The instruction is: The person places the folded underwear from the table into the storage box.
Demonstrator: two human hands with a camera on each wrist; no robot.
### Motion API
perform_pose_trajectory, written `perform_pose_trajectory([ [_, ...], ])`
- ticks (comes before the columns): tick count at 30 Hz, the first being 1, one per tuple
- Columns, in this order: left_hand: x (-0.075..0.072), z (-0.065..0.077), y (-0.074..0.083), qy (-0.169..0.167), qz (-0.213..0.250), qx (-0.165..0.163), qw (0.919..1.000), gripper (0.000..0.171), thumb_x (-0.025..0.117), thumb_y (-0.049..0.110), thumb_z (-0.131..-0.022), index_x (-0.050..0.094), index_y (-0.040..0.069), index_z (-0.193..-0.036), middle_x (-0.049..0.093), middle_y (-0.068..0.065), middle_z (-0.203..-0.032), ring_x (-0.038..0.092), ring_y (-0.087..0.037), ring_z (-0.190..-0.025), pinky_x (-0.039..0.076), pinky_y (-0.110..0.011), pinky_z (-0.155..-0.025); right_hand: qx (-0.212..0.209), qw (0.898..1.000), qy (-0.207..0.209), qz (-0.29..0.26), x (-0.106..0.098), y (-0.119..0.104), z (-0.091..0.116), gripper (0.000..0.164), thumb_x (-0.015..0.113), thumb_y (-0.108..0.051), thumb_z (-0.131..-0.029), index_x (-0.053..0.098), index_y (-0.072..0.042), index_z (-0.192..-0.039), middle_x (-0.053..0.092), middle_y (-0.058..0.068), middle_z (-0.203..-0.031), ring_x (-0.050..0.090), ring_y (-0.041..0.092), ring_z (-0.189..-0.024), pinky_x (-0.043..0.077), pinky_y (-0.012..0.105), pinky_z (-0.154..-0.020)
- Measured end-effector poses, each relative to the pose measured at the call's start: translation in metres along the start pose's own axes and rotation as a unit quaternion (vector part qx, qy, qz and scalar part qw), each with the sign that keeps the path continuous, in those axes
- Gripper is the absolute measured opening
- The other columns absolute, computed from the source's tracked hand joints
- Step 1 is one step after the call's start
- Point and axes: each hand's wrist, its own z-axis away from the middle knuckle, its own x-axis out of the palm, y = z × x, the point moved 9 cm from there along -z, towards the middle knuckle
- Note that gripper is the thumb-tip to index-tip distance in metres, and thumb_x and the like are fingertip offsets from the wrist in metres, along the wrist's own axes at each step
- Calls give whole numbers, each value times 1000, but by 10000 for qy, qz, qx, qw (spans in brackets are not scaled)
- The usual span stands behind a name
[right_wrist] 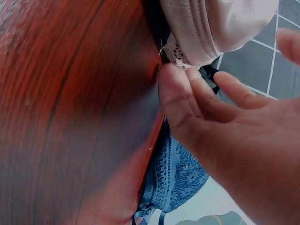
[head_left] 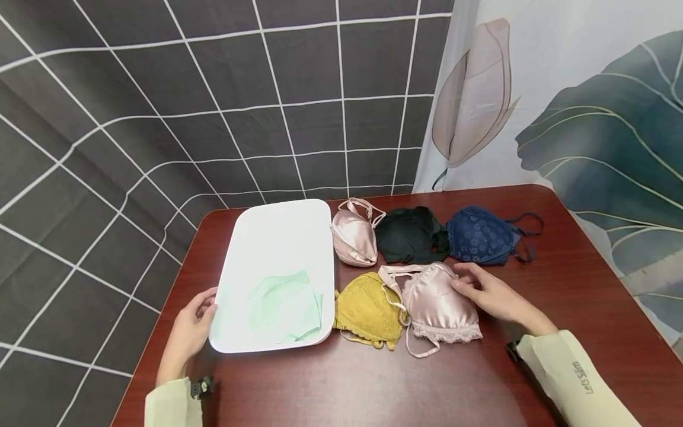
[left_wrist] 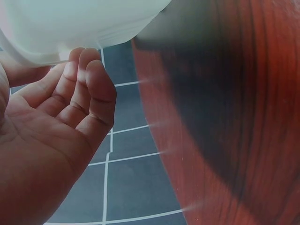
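Observation:
A white plastic tray point(head_left: 277, 234) lies on the left of the table, with a pale green piece of cloth point(head_left: 285, 302) inside. My left hand point(head_left: 189, 332) is at the tray's left side, its loosely bent fingertips touching the rim in the left wrist view. On the right, a pink satin bra point(head_left: 440, 296) with lace trim lies at the front. My right hand point(head_left: 493, 296) is at its right edge; in the right wrist view the fingertips meet the lace, while the thumb stands apart. Touching its left side is a mustard yellow lace bra point(head_left: 368, 308).
Behind lie another pink satin bra point(head_left: 354, 237), a black bra point(head_left: 408, 234) and a navy lace bra point(head_left: 480, 235) in a row. The brown wooden table point(head_left: 373, 391) backs onto a dark gridded cloth point(head_left: 299, 136) and a leaf-patterned curtain point(head_left: 539, 77).

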Motion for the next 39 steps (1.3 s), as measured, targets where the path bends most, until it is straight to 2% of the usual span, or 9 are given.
perform_pose_trajectory([
  [5, 0, 1, 1, 3, -4, 40, 10000, 36, 50, 4, -96, 51, -2, -131, 59, -15, -107, 50, -19, -91, 38, -11, -75, -382, 9987, -168, -301, 5, -7, 3, 54, 62, -24, -92, 40, 0, -135, 59, 11, -104, 56, 23, -95, 47, 28, -72],
  [12, 0, 1, 2, 28, 34, 81, 10000, 35, 50, 2, -95, 51, -3, -130, 59, -15, -106, 51, -17, -90, 39, -10, -73, -936, 9932, -147, -682, 7, -14, 6, 35, 66, -14, -90, 48, -4, -117, 55, 8, -94, 52, 15, -83, 45, 26, -68],
  [18, 0, 1, 1, 39, 16, 36, 10000, 35, 50, 2, -95, 51, -3, -130, 59, -15, -106, 51, -17, -90, 39, -10, -73, -1254, 9890, 29, -783, 6, -24, 11, 34, 68, -9, -87, 51, -7, -116, 55, 6, -93, 53, 14, -77, 45, 26, -64],
  [28, 0, 1, 1, 66, 12, 47, 10000, 35, 50, 2, -95, 52, -3, -130, 59, -14, -106, 50, -14, -89, 38, -10, -74, -1296, 9862, -7, -1030, 7, -28, 8, 37, 69, -8, -86, 50, -5, -118, 53, 11, -110, 55, 12, -82, 46, 23, -66],
  [33, 0, 1, 1, 103, 38, 85, 9999, 35, 50, 2, -95, 52, -3, -129, 59, -14, -105, 50, -12, -88, 38, -9, -73, -1467, 9812, -101, -1253, 7, -33, 8, 31, 68, -3, -85, 54, -3, -113, 56, 13, -107, 56, 11, -84, 47, 24, -65],
  [39, -1, 1, 2, 115, 28, 88, 9999, 35, 50, 3, -95, 52, -3, -129, 59, -14, -105, 51, -12, -88, 38, -9, -73, -1453, 9828, 313, -1094, -4, -41, 11, 26, 68, 1, -85, 59, -7, -107, 58, 6, -89, 49, 6, -62, 43, 24, -52],
])
